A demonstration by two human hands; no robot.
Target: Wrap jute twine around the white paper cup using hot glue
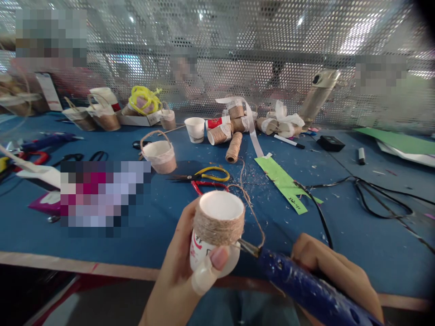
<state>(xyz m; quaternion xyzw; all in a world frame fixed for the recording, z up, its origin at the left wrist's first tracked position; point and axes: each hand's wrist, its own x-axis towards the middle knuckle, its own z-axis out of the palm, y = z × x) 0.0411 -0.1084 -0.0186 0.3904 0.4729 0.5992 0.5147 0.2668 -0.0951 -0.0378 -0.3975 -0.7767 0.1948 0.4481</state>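
Wrapped around a white paper cup, my left hand holds it upright, tilted slightly toward me. Jute twine is wound in close rows over the cup's upper part; the printed lower part is bare. A pale tape or bandage covers part of my left thumb. My right hand grips a blue hot glue gun, its metal nozzle at the cup's right side, by the twine's lower edge. From there a loose strand runs back over the table toward a twine spool.
Scissors with red and yellow handles lie behind the cup. A small twine-wrapped basket stands left of them. Green paper strips and black cables lie to the right. Another glue gun rests at left. A perforated metal screen closes the back.
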